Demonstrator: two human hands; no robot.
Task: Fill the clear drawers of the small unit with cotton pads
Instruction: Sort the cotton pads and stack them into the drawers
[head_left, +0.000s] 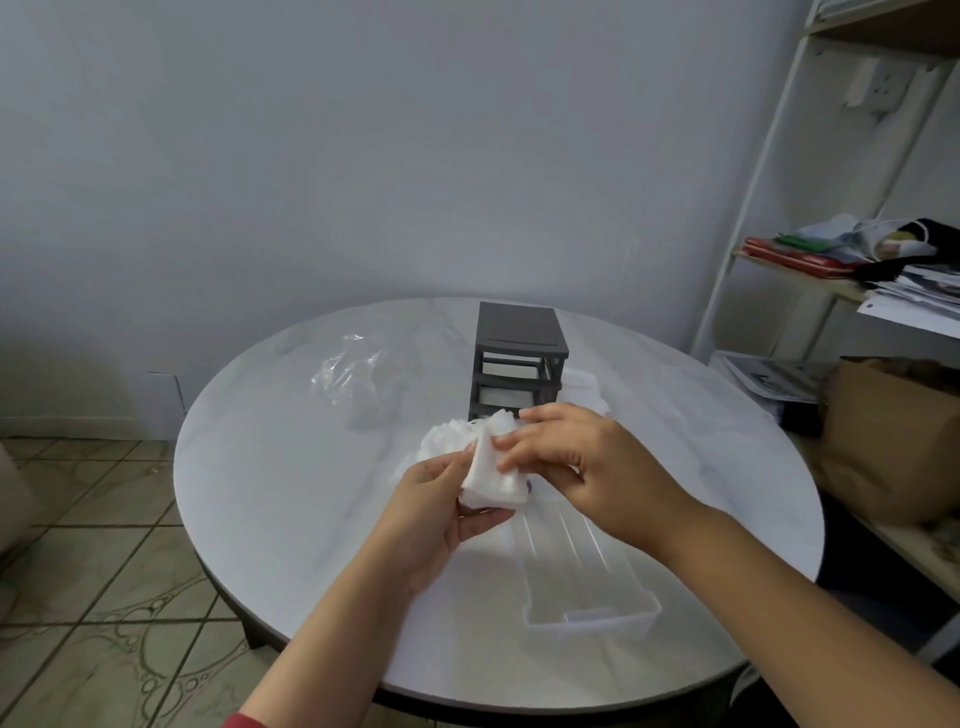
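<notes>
Clear bag (347, 375): crumpled and slack on the table (270, 499), left of centre, well apart from the hands.

Left hand (439, 514): palm up above the table's middle. Fingers are curled under a stack (493, 480) of white pads and the thumb lies against its left edge, so it grips from below.

Loose pads (449, 436): a heap on the table just behind the stack, near the unit's foot.

Unit (519, 358): dark frame, upright at the far centre. The top slot is vacant. A lower slot shows white, but its contents cannot be confirmed.

Right hand (571, 462): fingertips are pinched on the stack's right side, thumb hidden.

Drawer (589, 577): clear, lying on the table below the right forearm, out of the unit. It appears to hold nothing.

Assessment: the pads are very light, soft and compressible, and a stack is liable to fan out or shed its end pieces. It is best held across both flat faces with mild squeeze. The drawer is rigid, light and likely to skid when loaded, so steady it by its front lip.
</notes>
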